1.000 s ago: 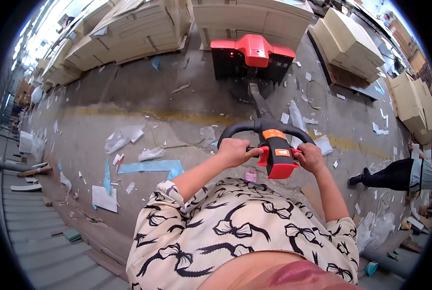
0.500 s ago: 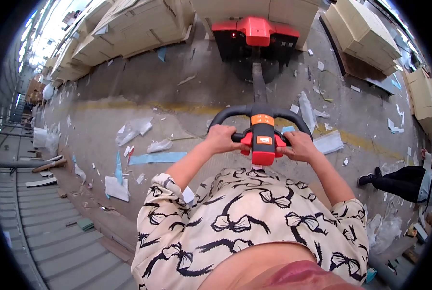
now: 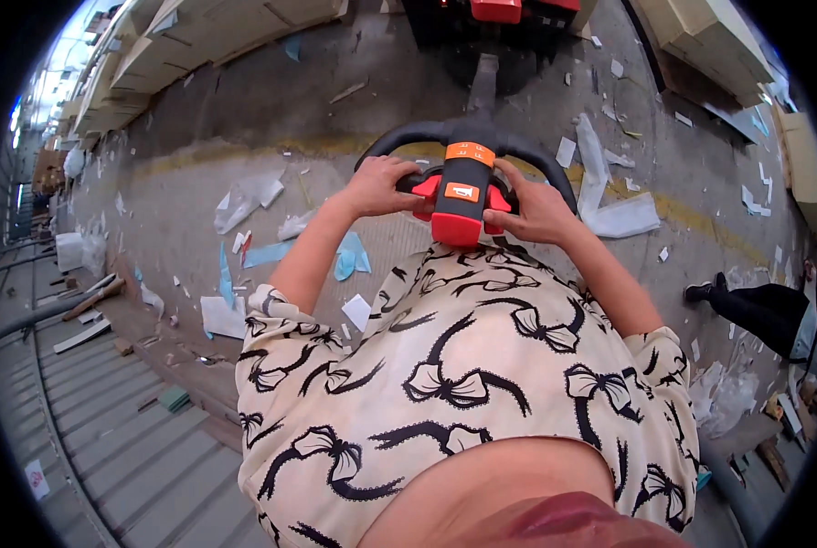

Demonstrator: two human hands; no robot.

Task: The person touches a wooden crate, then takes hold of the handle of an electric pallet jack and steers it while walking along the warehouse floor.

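An electric pallet truck's control handle (image 3: 468, 183) stands in front of my body, a black loop with a dark middle, orange patches and a red end. My left hand (image 3: 381, 189) is closed round the left grip, its thumb by the red control on that side. On the other side my right hand (image 3: 534, 207) is closed about the right grip, thumb against the red control and fingers partly hidden by the handle. A dark shaft (image 3: 484, 87) joins the handle to the black and red truck body (image 3: 497, 11) at the top edge.
Pale stacked blocks stand at far left (image 3: 203, 36) and on a pallet at far right (image 3: 710, 46). Plastic film (image 3: 600, 196) and blue scraps (image 3: 349, 256) litter the concrete. A person's dark-clad leg (image 3: 760, 315) shows at right, a corrugated wall (image 3: 107, 429) at left.
The handle and both hands have shifted up and slightly left in the picture. The truck body has moved up, mostly out of view. The right hand's fingers now lie closer to the handle's middle.
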